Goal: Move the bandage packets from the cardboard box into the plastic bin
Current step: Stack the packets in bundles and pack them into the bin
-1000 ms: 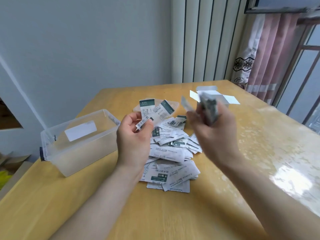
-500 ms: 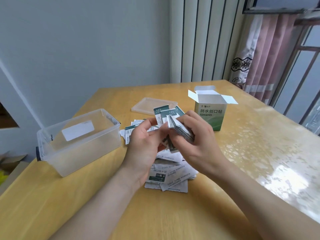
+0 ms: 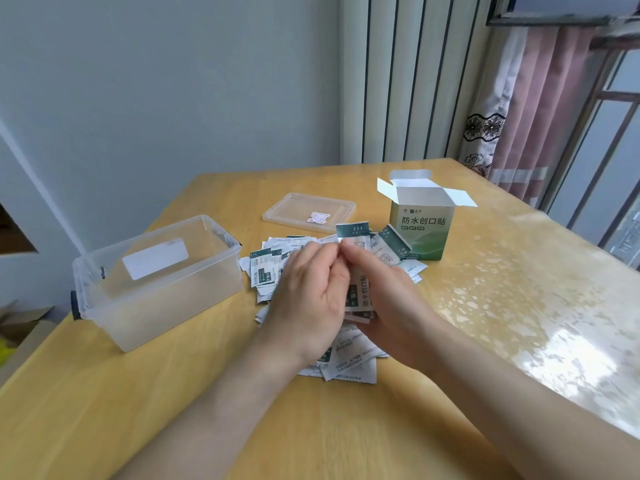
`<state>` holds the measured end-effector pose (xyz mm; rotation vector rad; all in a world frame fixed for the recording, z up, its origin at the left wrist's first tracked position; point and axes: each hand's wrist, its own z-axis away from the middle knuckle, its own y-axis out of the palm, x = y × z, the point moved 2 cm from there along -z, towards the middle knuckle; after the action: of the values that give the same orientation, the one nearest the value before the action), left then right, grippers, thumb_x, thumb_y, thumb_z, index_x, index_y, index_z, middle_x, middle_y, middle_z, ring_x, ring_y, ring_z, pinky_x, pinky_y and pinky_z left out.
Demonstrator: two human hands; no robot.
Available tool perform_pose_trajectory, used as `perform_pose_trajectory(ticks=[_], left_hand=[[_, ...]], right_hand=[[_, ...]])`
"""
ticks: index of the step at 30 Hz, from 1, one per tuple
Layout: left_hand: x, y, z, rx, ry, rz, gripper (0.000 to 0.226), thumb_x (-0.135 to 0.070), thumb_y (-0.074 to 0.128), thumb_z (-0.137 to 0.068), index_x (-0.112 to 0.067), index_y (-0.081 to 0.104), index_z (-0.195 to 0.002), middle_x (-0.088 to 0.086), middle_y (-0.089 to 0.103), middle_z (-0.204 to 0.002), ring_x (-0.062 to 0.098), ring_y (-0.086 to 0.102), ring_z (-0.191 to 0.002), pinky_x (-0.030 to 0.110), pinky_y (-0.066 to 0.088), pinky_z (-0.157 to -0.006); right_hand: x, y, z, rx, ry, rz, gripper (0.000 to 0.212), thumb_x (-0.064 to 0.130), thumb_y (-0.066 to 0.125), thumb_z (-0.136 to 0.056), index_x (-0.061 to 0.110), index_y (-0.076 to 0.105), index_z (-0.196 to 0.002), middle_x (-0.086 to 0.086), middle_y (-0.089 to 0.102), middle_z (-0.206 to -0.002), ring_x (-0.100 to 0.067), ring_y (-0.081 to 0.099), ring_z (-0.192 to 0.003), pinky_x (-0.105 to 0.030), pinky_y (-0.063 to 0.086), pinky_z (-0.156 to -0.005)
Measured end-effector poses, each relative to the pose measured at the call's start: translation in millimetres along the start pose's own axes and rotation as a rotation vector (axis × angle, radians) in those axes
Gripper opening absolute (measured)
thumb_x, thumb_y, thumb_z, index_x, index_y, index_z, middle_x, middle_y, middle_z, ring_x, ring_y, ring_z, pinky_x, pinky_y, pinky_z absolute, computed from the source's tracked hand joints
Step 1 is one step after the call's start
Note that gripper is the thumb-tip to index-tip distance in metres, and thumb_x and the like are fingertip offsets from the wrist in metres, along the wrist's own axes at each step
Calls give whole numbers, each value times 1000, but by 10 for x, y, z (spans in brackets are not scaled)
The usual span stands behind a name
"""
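Both left hand (image 3: pixel 311 292) and right hand (image 3: pixel 391 308) curl round one stack of bandage packets (image 3: pixel 360 294), long edge running away from the person, just above the loose pile (image 3: pixel 349 370) on the table (image 3: pixel 104 410); open plastic bin (image 3: pixel 156 310) lies to the left, nearer the left hand, cardboard box (image 3: pixel 420 233) behind-right.

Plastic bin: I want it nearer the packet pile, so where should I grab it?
Hook fingers over the rim of the plastic bin at its short right end, coming from above. It stands open and lidless, and that lipped edge lies nearest the bandage packets.
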<state>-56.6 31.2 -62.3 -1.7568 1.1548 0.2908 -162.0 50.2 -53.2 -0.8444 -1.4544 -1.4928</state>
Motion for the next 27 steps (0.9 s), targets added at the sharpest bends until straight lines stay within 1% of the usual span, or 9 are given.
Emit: perform_pose_trajectory(ticks=[3, 5, 7, 9, 11, 17, 20, 25, 27], left_hand=[[-77, -78, 14, -84, 107, -441, 39, -48, 34, -88, -20, 57, -103, -3, 49, -107, 19, 42, -102, 40, 44, -87], [-93, -170, 2, -100, 119, -408, 54, -52, 47, -80, -26, 47, -127, -4, 41, -125, 17, 36, -116, 36, 41, -96], [-104, -198, 11, 42, 203, -334, 83, -50, 62, -74, -33, 25, -146, -5, 22, -151, 15, 20, -138, 36, 33, -108], [-162, -143, 56, 201, 283, -347, 103, -54, 71, -67, -43, 11, -150, -8, -3, -160, 12, -4, -147, 39, 28, -113], [-186, -58, 77, 258, 298, -373, 107, -56, 76, -63, -46, 12, -148, -11, -10, -160, 10, -12, -147, 40, 30, -114], [-71, -74, 39, 128, 175, -109, 92, -42, 73, -67, -31, 28, -147, -10, 24, -151, 10, 33, -137, 34, 42, -105], [-89, -44, 66, 141, 215, -80, 92, -33, 73, -67, -33, 26, -146, -13, 27, -147, 9, 40, -131, 34, 46, -98], [-150, -105, 59, 190, 200, -73, 96, -35, 79, -69, -35, 23, -148, -18, 36, -138, -1, 43, -122, 19, 42, -98], [-120, -235, 2, 263, 55, 13, 101, -37, 83, -68, -46, 20, -146, -28, 42, -127, -12, 44, -115, 6, 38, -93]], right_hand=[[63, -21, -14, 8, -15, -50, 22, 12, 51, -95, 9, 71, -89, -8, 67, -68, -16, 64, -55, -22, 48, -47], [106, -71, -41, 19, -18, -26, 23, 0, 45, -92, 6, 67, -90, -10, 63, -69, -18, 59, -52, -24, 46, -49], [104, -115, -59, 51, -6, 57, 21, -5, 42, -88, 4, 61, -88, -11, 55, -66, -19, 49, -50, -27, 38, -51], [70, -109, -40, 81, 21, 174, 18, -1, 43, -89, 9, 56, -82, -8, 49, -61, -18, 43, -49, -26, 34, -50], [49, -74, -7, 103, 27, 295, 22, 6, 45, -92, 15, 59, -78, -9, 50, -65, -20, 45, -55, -25, 35, -48], [108, -93, -30, 126, 33, 142, 14, -5, 46, -86, 4, 51, -76, -8, 42, -61, -15, 51, -47, -21, 42, -43], [83, -120, -49, 157, 52, 137, 21, -4, 46, -86, 8, 45, -69, -5, 34, -58, -14, 41, -44, -21, 35, -41], [113, -139, -62, 178, -17, 343, 43, -2, 48, -90, 17, 44, -51, 2, 30, -50, -10, 22, -44, -21, 17, -41], [177, -212, -91, 131, -190, 711, 34, 6, 55, -90, 11, 56, -57, 0, 36, -51, -13, 27, -46, -25, 23, -43]])
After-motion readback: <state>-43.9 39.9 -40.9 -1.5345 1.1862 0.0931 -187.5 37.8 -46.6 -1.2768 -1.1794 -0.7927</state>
